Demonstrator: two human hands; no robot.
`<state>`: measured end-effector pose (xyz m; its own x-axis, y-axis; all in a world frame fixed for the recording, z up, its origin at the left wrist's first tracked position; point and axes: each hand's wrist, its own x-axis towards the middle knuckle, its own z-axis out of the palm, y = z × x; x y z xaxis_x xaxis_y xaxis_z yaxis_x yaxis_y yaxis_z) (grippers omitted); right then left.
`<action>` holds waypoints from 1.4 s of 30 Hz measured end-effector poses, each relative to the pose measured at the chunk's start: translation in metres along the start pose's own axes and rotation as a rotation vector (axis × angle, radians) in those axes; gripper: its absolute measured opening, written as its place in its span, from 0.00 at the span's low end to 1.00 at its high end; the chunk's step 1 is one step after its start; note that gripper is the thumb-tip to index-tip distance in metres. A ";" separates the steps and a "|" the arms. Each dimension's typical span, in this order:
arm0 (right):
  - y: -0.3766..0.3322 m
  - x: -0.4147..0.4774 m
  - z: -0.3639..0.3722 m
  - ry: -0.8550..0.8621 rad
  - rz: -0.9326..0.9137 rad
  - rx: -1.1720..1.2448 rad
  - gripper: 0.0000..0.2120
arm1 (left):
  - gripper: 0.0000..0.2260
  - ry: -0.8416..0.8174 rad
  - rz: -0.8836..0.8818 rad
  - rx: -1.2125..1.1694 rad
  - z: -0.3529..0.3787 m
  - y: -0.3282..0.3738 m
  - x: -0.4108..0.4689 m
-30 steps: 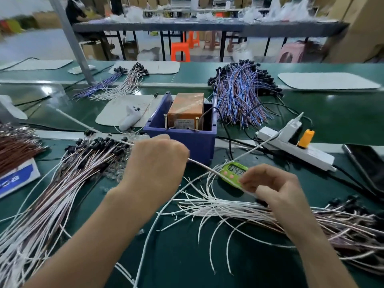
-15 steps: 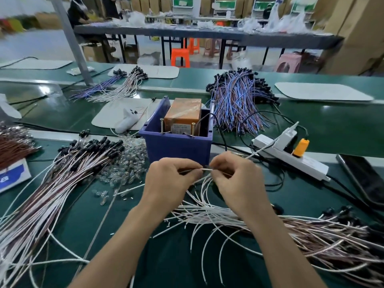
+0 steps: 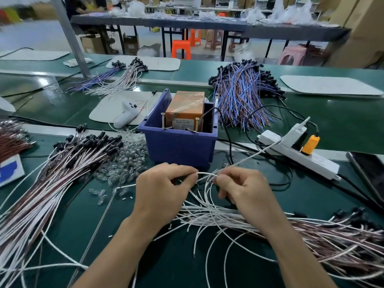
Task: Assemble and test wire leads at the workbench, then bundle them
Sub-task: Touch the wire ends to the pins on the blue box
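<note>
**A:** Green-matted workbench (image 3: 176,256), more benches and orange stools in the hall behind. Where is the lead being worked?

**B:** The thin white insulated wire (image 3: 205,173) is held just above the bench's near middle, in front of the blue plastic bin (image 3: 178,146). The left hand (image 3: 162,190) pinches it between thumb and forefinger, with the other fingers curled. The right hand (image 3: 245,192) pinches it just beside, and a tail runs off towards the white power strip (image 3: 301,154).

**A:** What are they joining?

**B:** I can't tell, the fingertips hide it. I'd keep both pinches close together so the thin wire doesn't buckle, and hold it clear of the loose white wires (image 3: 207,215) underneath to avoid snags.

**A:** And around that?

**B:** A heap of small clear glass bulbs (image 3: 128,159) lies left of the bin, and black-capped pink-and-white leads (image 3: 62,173) fan towards the left edge. Two brass screws (image 3: 162,120) stand up by the orange box (image 3: 185,109) inside the bin. They're probably the test contacts, and within easy reach.
</note>
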<state>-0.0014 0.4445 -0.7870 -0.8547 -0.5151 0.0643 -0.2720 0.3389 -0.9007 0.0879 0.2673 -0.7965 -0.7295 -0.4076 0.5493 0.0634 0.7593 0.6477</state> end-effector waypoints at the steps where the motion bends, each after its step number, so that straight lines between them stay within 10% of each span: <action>1: 0.000 0.000 0.001 -0.020 0.016 0.043 0.11 | 0.04 -0.002 0.057 0.021 -0.001 0.002 0.000; 11: -0.004 0.002 -0.009 0.079 0.063 0.416 0.17 | 0.08 -0.055 0.289 0.116 -0.008 0.007 -0.003; 24: -0.013 -0.012 -0.004 0.097 -0.183 -0.101 0.08 | 0.06 0.098 0.332 0.131 0.007 0.005 -0.010; 37: -0.012 -0.013 0.008 -0.229 -0.116 -0.092 0.02 | 0.14 -0.009 0.041 -0.104 0.004 0.020 -0.014; 42: -0.010 -0.007 -0.001 -0.065 -0.044 0.163 0.02 | 0.09 -0.052 0.001 -0.188 -0.004 0.012 -0.006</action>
<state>0.0068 0.4454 -0.7775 -0.8116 -0.5784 0.0825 -0.2288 0.1848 -0.9558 0.0955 0.2765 -0.7900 -0.7634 -0.3761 0.5251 0.1866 0.6499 0.7368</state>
